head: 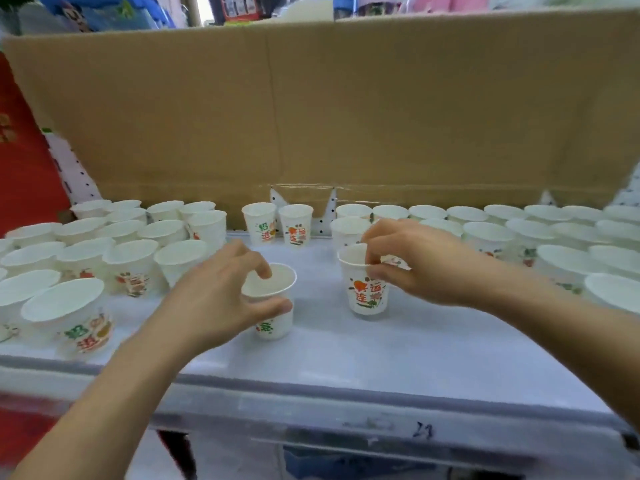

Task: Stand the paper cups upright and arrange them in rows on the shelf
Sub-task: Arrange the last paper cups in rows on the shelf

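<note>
Two upright white paper cups with red and green print stand in the middle of the white shelf [332, 344]. My left hand [214, 296] grips the rim of the left cup [273, 299], thumb outside and fingers over the edge. My right hand [419, 261] pinches the rim of the right cup [363, 289] from its right side. Rows of upright cups fill the shelf's left part [104, 251] and right part [540, 237]. Two more cups [277, 225] stand alone at the back centre.
A tall brown cardboard sheet [346, 116] forms the wall behind the cups. The shelf's front lip [346, 396] runs across below my forearms. A red panel [24, 161] stands at the far left.
</note>
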### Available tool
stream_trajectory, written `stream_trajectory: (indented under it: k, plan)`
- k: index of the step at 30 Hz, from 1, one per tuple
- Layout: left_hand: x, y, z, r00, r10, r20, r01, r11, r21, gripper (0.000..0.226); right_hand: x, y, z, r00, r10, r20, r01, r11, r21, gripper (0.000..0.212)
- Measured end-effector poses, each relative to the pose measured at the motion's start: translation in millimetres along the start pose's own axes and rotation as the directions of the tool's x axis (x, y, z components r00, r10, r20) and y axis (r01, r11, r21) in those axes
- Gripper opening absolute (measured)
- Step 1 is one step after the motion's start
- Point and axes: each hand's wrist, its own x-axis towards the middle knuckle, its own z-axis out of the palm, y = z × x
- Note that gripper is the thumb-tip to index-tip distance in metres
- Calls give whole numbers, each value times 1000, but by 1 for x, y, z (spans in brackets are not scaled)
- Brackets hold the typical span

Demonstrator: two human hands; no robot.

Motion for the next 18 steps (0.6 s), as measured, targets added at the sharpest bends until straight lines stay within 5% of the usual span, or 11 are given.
stream_trajectory:
  k: [7,12,18]
  plan:
    - [56,104,51,968,252,4,-241,929,-282,48,-76,66,-34,951,307,34,-293,933,-210,10]
    - [75,148,68,958,287,-3,-271,902,-337,60,-87,78,-34,943,331,25,-308,902,-301,19]
    - [72,131,61,957,285,61,-170,715,-678,62,-84,90,-50,933,359,29,-360,932,36,47]
